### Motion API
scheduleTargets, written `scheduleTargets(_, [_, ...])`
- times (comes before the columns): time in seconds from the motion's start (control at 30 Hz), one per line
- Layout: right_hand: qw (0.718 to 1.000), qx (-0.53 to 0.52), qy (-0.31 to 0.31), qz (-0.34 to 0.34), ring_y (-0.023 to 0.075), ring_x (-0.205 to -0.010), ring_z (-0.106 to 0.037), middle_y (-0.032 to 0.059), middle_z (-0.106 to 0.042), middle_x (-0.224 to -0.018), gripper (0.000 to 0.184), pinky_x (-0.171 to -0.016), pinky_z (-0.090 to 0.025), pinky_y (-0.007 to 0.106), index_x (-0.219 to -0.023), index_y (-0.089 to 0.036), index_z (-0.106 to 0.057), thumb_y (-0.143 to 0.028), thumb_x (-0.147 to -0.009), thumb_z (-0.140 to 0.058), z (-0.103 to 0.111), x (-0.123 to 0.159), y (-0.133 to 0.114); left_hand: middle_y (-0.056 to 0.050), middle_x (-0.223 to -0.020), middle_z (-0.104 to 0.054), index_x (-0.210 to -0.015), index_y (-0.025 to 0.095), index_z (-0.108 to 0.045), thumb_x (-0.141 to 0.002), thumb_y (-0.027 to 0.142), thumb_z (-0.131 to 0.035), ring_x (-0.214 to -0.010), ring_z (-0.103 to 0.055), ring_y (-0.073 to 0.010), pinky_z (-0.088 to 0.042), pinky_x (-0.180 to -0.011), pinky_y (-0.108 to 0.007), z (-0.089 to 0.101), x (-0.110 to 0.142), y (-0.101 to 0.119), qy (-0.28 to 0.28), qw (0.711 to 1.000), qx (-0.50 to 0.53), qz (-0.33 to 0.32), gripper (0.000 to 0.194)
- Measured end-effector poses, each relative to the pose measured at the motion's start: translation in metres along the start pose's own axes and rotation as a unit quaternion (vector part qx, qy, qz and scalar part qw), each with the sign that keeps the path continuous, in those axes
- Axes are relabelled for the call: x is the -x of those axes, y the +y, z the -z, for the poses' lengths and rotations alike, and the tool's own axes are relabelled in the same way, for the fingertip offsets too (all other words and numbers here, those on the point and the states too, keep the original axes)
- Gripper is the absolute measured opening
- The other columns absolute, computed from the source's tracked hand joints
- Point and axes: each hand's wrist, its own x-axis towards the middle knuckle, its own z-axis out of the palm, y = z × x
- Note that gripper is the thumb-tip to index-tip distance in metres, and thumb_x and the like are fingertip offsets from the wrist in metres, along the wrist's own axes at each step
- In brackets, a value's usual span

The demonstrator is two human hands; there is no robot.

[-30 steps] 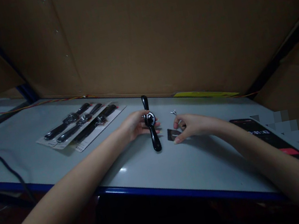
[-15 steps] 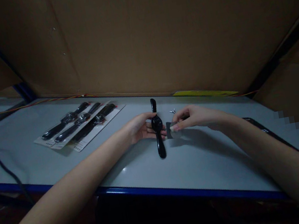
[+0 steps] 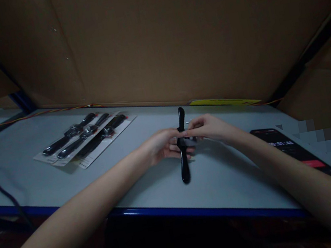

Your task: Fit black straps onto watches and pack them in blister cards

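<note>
A black spokeshave (image 3: 185, 165) is held upright across my view, its two handles pointing away from and toward me. My left hand (image 3: 164, 144) is closed around its middle from the left, thumb on top and fingers beneath. From the right, my right hand (image 3: 209, 127) pinches a small flat metal blade (image 3: 190, 141), which lies against the middle of the spokeshave. Whether the blade is seated there I cannot tell. Behind the right fingers, a small shiny metal piece (image 3: 187, 123) is mostly hidden.
Three packaged spokeshaves (image 3: 76, 154) on cards lie to the left on the grey table (image 3: 152, 194). A phone with a lit timer (image 3: 279, 142) lies under my right forearm. A yellow strip (image 3: 225, 102) lies along the back board, and a black cable (image 3: 2, 187) crosses the left side.
My right hand has brought the blade left onto the spokeshave's middle. The spokeshave and my left hand have shifted slightly right. The phone screen now shows lit.
</note>
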Motion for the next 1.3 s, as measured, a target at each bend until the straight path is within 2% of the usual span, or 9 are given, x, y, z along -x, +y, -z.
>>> scheduleTargets(0.13, [0.997,-0.046,0.055,0.007,0.0102,-0.048,-0.048,-0.0017,-0.053,-0.053,0.033,-0.046,-0.032,0.023,-0.067,-0.018,-0.051,-0.047,-0.064,-0.067,-0.015,0.001,-0.001,-0.009,-0.084,-0.065,-0.106,0.008,-0.05,-0.068,-0.003,-0.054,-0.075,-0.068,-0.0215,-0.051,-0.081,-0.05,-0.002,0.0,-0.005,0.007,0.999,0.011,-0.029,0.04])
scheduleTargets(0.27, [0.986,-0.14,0.084,-0.022,0.0086,-0.044,-0.044,-0.0039,-0.05,-0.054,0.041,-0.042,-0.03,0.022,-0.075,-0.02,-0.046,-0.058,-0.068,-0.06,-0.023,0.001,-0.007,-0.01,-0.087,-0.065,-0.109,0.01,-0.048,-0.071,-0.002,-0.059,-0.077,-0.068,-0.0232,-0.054,-0.077,-0.047,-0.003,-0.001,-0.008,0.009,0.999,0.018,-0.035,0.042])
scheduleTargets(0.37, [0.976,-0.182,0.109,-0.048,0.007,-0.042,-0.037,-0.0058,-0.043,-0.051,0.043,-0.041,-0.025,0.021,-0.081,-0.02,-0.05,-0.062,-0.073,-0.053,-0.013,0.0,-0.01,-0.012,-0.089,-0.065,-0.106,0.008,-0.047,-0.073,-0.001,-0.059,-0.077,-0.069,-0.0234,-0.054,-0.079,-0.045,-0.003,-0.002,-0.007,0.023,0.999,0.031,-0.027,0.037])
scheduleTargets(0.53, [0.97,-0.229,0.064,-0.051,0.0121,-0.059,-0.051,0.0,-0.054,-0.065,0.027,-0.052,-0.035,0.024,-0.088,-0.019,-0.056,-0.041,-0.072,-0.053,0.018,0.0,-0.005,-0.017,-0.09,-0.065,-0.113,0.004,-0.039,-0.076,-0.006,-0.053,-0.078,-0.069,-0.0252,-0.054,-0.078,-0.046,-0.001,-0.004,-0.005,0.06,0.996,0.06,-0.017,0.041])
scheduleTargets(0.67, [0.983,-0.129,0.125,-0.047,0.0114,-0.055,-0.044,0.0004,-0.052,-0.062,0.021,-0.05,-0.029,0.025,-0.077,-0.017,-0.061,-0.035,-0.068,-0.06,0.037,-0.007,0.02,-0.017,-0.087,-0.066,-0.103,0.004,-0.045,-0.077,0.001,-0.057,-0.073,-0.069,-0.0236,-0.054,-0.078,-0.044,0.002,-0.005,-0.004,0.069,0.996,0.061,-0.021,0.029])
scheduleTargets(0.77, [0.968,0.075,0.236,-0.029,0.0116,-0.053,-0.04,-0.0014,-0.047,-0.057,0.025,-0.05,-0.026,0.025,-0.076,-0.018,-0.062,-0.04,-0.067,-0.063,0.041,-0.018,0.05,-0.012,-0.083,-0.066,-0.103,0.007,-0.045,-0.075,0.002,-0.062,-0.071,-0.069,-0.0206,-0.055,-0.076,-0.041,0.003,-0.005,-0.003,0.091,0.994,0.048,-0.034,0.033])
scheduleTargets(0.93, [0.972,0.131,0.193,0.002,0.0134,-0.054,-0.044,-0.0019,-0.048,-0.057,0.043,-0.052,-0.03,0.026,-0.102,-0.018,-0.065,-0.046,-0.069,-0.061,0.026,-0.033,0.074,-0.013,-0.086,-0.066,-0.106,0.008,-0.04,-0.075,0.0,-0.061,-0.074,-0.069,-0.0222,-0.056,-0.075,-0.042,0.004,-0.005,-0.004,0.097,0.994,0.038,-0.045,0.038])
scheduleTargets(1.1, [0.975,0.132,0.177,0.022,0.0149,-0.062,-0.048,0.0012,-0.054,-0.064,0.037,-0.057,-0.033,0.026,-0.096,-0.019,-0.068,-0.043,-0.068,-0.062,0.012,-0.036,0.065,-0.017,-0.089,-0.066,-0.106,0.006,-0.043,-0.075,0.001,-0.06,-0.072,-0.069,-0.0226,-0.055,-0.074,-0.043,0.006,-0.007,-0.006,0.093,0.994,0.042,-0.043,0.036])
scheduleTargets(1.3, [0.985,0.066,0.156,-0.018,0.0129,-0.056,-0.049,0.0036,-0.059,-0.067,0.034,-0.05,-0.035,0.025,-0.102,-0.013,-0.064,-0.03,-0.074,-0.053,0.019,-0.032,0.053,-0.016,-0.083,-0.067,-0.102,0.002,-0.051,-0.084,0.015,-0.047,-0.069,-0.067,-0.0205,-0.052,-0.079,-0.042,0.006,-0.008,-0.003,0.091,0.994,0.056,-0.005,0.023])
